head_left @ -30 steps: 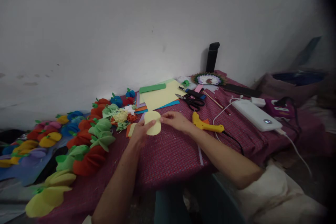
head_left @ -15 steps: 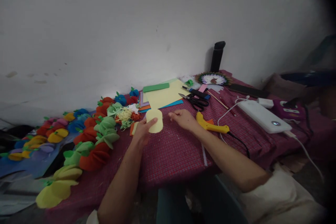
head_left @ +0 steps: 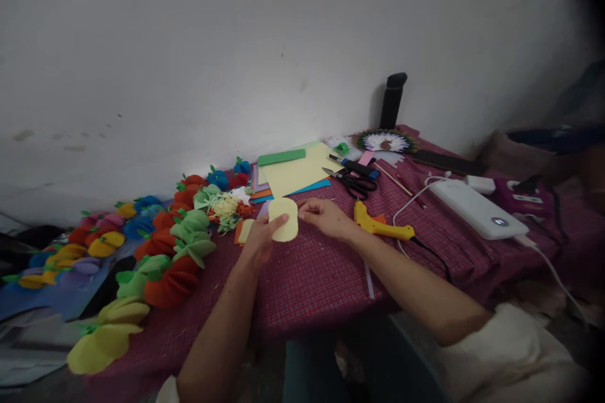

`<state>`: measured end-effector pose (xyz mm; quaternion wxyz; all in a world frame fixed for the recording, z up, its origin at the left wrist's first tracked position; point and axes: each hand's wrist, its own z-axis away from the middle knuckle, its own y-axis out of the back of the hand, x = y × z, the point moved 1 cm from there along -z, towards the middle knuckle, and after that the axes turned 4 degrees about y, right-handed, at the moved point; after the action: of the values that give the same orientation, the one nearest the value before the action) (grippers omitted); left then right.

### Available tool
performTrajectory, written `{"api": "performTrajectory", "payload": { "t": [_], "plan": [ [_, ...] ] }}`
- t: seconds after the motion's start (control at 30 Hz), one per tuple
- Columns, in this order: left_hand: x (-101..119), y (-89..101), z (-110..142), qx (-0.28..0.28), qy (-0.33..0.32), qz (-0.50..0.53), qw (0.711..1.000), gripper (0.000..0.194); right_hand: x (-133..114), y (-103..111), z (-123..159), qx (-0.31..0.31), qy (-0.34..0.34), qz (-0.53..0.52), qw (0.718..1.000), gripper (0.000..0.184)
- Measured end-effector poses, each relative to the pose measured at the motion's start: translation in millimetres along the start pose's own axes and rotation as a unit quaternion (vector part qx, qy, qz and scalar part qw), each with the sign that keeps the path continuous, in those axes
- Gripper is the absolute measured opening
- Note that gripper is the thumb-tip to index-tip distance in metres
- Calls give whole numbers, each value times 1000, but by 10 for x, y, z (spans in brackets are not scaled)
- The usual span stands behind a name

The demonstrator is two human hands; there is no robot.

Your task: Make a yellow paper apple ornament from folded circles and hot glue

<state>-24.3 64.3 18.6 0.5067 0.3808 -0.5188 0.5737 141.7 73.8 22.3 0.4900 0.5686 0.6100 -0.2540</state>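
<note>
Pale wall (head_left: 212, 44) backs the whole scene, and against it stands a table under a red checked cloth (head_left: 312, 277). Past the table's left edge, colourful folded-paper balls (head_left: 106, 243) lie on a blue surface. Along that left edge runs a row of similar pieces, with yellow ones (head_left: 106, 346) at the near left corner, then red (head_left: 172, 286) and light green (head_left: 193, 227), up to small blue ones (head_left: 217, 177) by the far edge. Beside them sits a heap of paper shreds (head_left: 224, 206), with small orange and cream pieces (head_left: 244, 232) just below. The left hand (head_left: 261, 240) comes next, thumb pressed on a pale yellow paper piece (head_left: 288, 227) raised over the middle of the table and hiding some cloth. Behind it, coloured sheets (head_left: 293, 179) reach the far edge, a green strip (head_left: 282, 157) on top. The right hand (head_left: 326, 217) has curled fingers, narrow at the tips, right by the paper piece's right rim; whether they pinch it I cannot tell. Beyond that hand lie black scissors (head_left: 358, 187) and a cutter (head_left: 362, 169); a yellow glue gun (head_left: 385, 228) crowds the forearm, its dark cord trailing toward the near edge. At the far right corner rest a petalled disc (head_left: 385, 140) and an upright black cylinder (head_left: 392, 104). Toward the right edge, a white power bank (head_left: 477, 211) and a purple socket block (head_left: 522, 200) take up room among cables.
</note>
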Motion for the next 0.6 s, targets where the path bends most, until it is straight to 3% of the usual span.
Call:
{"api": "performTrajectory", "payload": {
  "t": [0.27, 0.5, 0.6],
  "plan": [
    [-12, -16, -7, 20, -7, -11, 1000, 46, 29, -1, 6, 12, -41, 63, 997, 14],
    [-14, 57, -63, 52, -24, 5, 998, 47, 81, 68, 11, -20, -73, 95, 993, 21],
    [-10, 61, -58, 49, -25, 8, 998, 47, 115, 98, -2, 9, -69, 120, 990, 24]
  ]
}}
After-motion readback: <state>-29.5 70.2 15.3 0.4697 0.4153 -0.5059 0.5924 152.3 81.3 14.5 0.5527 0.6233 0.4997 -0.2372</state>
